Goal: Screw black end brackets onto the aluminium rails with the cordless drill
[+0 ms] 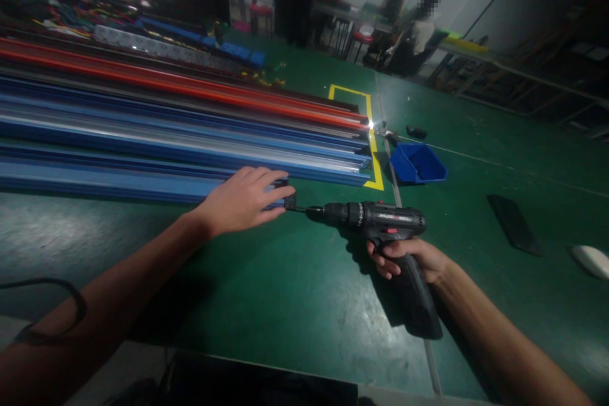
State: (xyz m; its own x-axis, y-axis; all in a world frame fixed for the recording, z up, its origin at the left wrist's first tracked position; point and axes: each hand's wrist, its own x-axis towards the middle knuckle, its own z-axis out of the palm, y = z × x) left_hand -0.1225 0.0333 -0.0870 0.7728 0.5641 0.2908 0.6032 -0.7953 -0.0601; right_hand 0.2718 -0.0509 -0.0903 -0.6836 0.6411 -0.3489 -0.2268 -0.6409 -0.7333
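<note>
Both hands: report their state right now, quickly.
Left hand: laid over the end of a long, shiny blue bar; whether it grips cannot be told.
Right hand: closed, holding a black, pistol-shaped power drill with small red parts.

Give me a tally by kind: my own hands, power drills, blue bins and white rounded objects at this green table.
Your hands (left hand, right hand): 2
Power drill: 1
Blue bin: 1
White rounded object: 1
Total: 5
</note>
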